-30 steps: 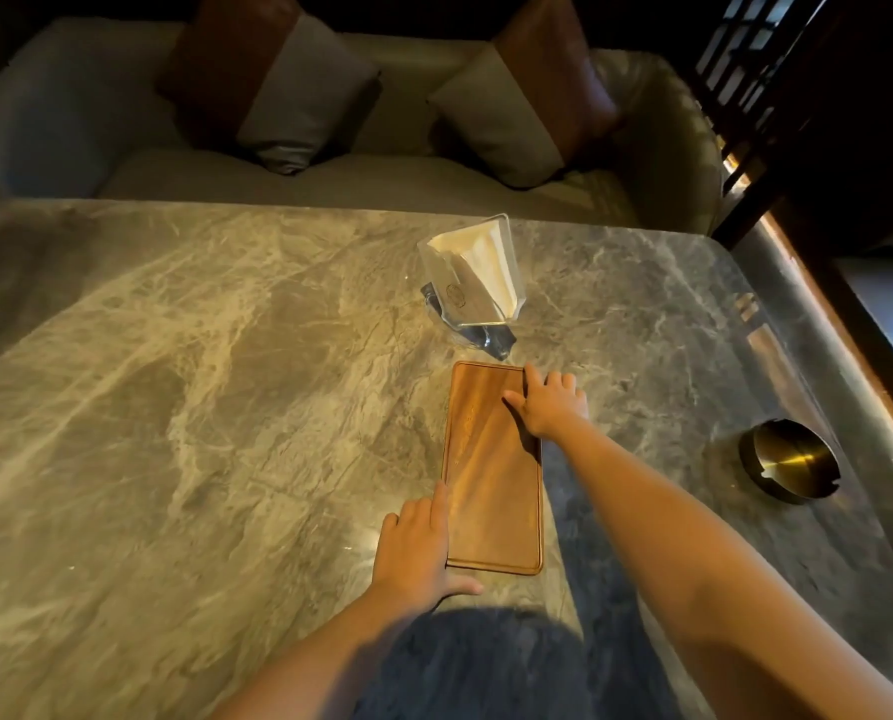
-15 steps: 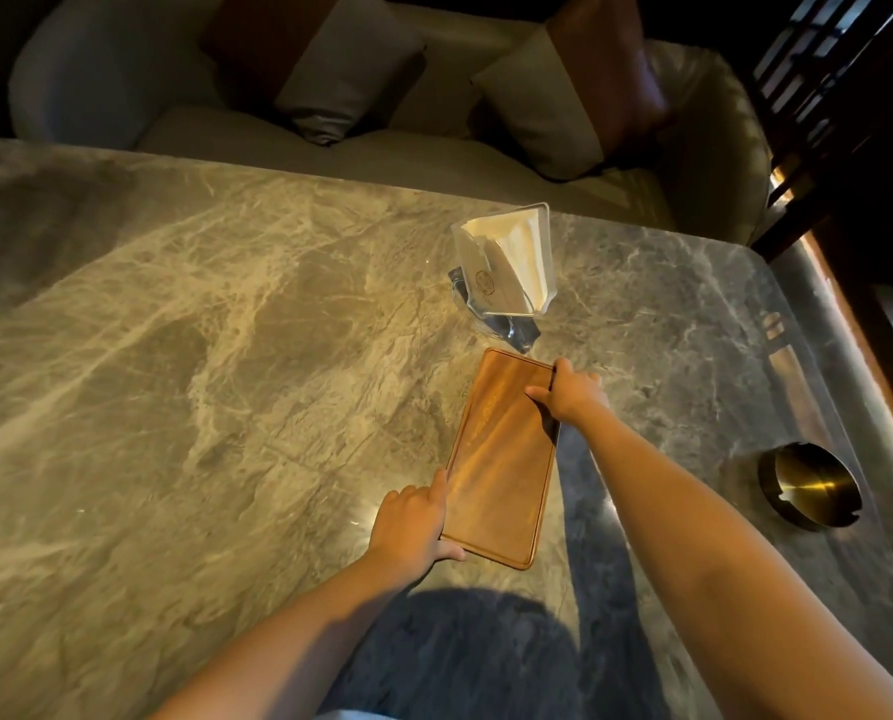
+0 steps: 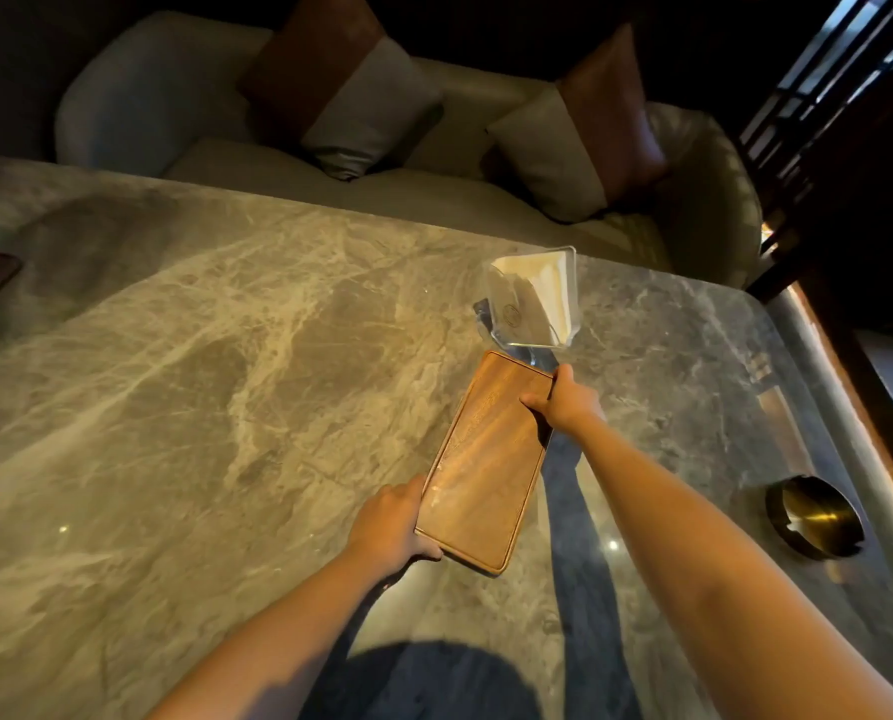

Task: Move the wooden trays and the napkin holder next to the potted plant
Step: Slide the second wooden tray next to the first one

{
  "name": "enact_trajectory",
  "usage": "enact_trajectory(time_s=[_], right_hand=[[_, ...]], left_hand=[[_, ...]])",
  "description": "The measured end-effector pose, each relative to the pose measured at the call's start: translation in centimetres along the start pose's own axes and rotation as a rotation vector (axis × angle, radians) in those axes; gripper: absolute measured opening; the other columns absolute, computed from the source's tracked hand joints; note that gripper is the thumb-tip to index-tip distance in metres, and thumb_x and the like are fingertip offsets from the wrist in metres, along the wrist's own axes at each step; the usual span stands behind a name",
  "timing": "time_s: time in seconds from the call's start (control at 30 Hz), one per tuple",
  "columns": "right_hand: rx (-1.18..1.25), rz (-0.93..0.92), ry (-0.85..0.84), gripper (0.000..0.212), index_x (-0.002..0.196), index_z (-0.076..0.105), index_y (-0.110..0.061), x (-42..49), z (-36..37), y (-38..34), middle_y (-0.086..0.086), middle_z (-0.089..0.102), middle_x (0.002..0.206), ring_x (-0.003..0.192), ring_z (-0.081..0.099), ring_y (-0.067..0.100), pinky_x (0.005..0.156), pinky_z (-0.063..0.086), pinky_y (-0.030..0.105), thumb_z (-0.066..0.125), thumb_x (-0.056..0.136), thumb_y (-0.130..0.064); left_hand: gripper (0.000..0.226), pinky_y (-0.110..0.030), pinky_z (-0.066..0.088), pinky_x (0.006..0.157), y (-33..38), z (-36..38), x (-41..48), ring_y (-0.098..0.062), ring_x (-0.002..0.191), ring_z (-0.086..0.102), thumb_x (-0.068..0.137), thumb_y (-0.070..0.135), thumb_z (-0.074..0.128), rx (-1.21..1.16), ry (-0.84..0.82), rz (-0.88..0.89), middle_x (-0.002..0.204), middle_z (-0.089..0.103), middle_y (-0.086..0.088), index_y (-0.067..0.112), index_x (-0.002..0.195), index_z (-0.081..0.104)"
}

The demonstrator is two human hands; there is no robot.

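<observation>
A: Lying slantwise on the marble table (image 3: 184,387), the wooden tray (image 3: 486,459) has both hands on it: left hand (image 3: 390,524) closed on its near left corner, right hand (image 3: 564,402) gripping its far right corner.

B: Beyond it?

A: The clear napkin holder (image 3: 535,304), just past its far end. A brass ashtray (image 3: 813,517) sits well right; a cushioned sofa (image 3: 164,111) lines the dim room.

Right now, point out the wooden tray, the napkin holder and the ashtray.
wooden tray (image 3: 488,462): head view, middle of its flat top face.
napkin holder (image 3: 525,309): head view, clear front wall near the round logo.
ashtray (image 3: 814,518): head view, brass-coloured inside of the dish.
</observation>
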State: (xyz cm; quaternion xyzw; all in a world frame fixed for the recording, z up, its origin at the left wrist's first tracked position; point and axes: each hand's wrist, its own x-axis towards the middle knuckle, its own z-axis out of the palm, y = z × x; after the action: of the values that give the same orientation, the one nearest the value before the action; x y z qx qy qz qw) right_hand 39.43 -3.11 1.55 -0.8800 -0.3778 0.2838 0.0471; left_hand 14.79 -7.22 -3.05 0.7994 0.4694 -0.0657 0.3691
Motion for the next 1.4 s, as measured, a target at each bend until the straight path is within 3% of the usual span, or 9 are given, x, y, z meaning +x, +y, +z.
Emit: enact_trajectory(time_s=[0.37,0.57,0.73,1.0,1.2,1.4], right_hand=[[0.051,-0.202,0.005,0.064,0.126,0.041,-0.008,-2.8,3.9,-12.4,0.018,0.056,0.128,0.118,0.053,0.036,0.099,0.045,0.046,0.070,0.078,-0.039],[0.132,-0.303,-0.061,0.062,0.121,0.039,-0.004,-4.0,7.0,-21.6,0.022,0.060,0.120,0.110,0.057,0.038,0.090,0.049,0.047,0.071,0.080,-0.038],[0.063,-0.355,-0.082,0.064,0.125,0.037,-0.005,-5.6,10.1,-29.5,0.022,0.060,0.122,0.112,0.057,0.039,0.090,0.051,0.047,0.067,0.082,-0.042],[0.037,-0.404,-0.090,0.057,0.114,0.042,-0.006,-7.0,15.9,-40.6,0.021,0.062,0.117,0.111,0.055,0.039,0.089,0.050,0.048,0.069,0.080,-0.043],[-0.005,-0.419,-0.130,0.054,0.102,0.040,-0.009,-7.1,19.6,-46.7,0.020,0.062,0.118,0.111,0.055,0.039,0.090,0.049,0.047,0.072,0.076,-0.043],[-0.066,-0.405,-0.205,0.069,0.120,0.043,-0.005,-6.1,22.3,-49.9,0.017,0.061,0.123,0.114,0.057,0.033,0.094,0.048,0.041,0.076,0.072,-0.043]], left_hand=[[0.092,-0.039,0.042,0.101,-9.9,-7.4,-4.2,-0.029,0.122,0.049,0.064,0.036,0.081,-0.052,0.038,-0.085,0.136,0.051,-0.012,0.018,0.139,0.030],[0.085,-0.037,0.042,0.100,-16.7,-13.0,-7.2,-0.030,0.121,0.051,0.069,0.037,0.077,0.016,0.120,-0.168,0.134,0.054,-0.011,0.020,0.139,0.032],[0.082,-0.037,0.044,0.098,-22.7,-17.5,-9.5,-0.031,0.120,0.052,0.071,0.036,0.076,0.055,0.152,-0.216,0.133,0.055,-0.010,0.020,0.138,0.032],[0.079,-0.042,0.044,0.102,-32.5,-23.0,-11.9,-0.030,0.120,0.052,0.074,0.036,0.074,0.065,0.147,-0.278,0.133,0.053,-0.011,0.020,0.136,0.029],[0.076,-0.037,0.040,0.102,-38.1,-25.6,-12.5,-0.030,0.123,0.050,0.076,0.035,0.072,0.101,0.143,-0.298,0.136,0.050,-0.011,0.015,0.136,0.029],[0.092,-0.036,0.033,0.109,-41.3,-26.8,-11.8,-0.030,0.132,0.040,0.082,0.036,0.065,0.217,0.072,-0.288,0.144,0.040,-0.016,0.009,0.147,0.006]])
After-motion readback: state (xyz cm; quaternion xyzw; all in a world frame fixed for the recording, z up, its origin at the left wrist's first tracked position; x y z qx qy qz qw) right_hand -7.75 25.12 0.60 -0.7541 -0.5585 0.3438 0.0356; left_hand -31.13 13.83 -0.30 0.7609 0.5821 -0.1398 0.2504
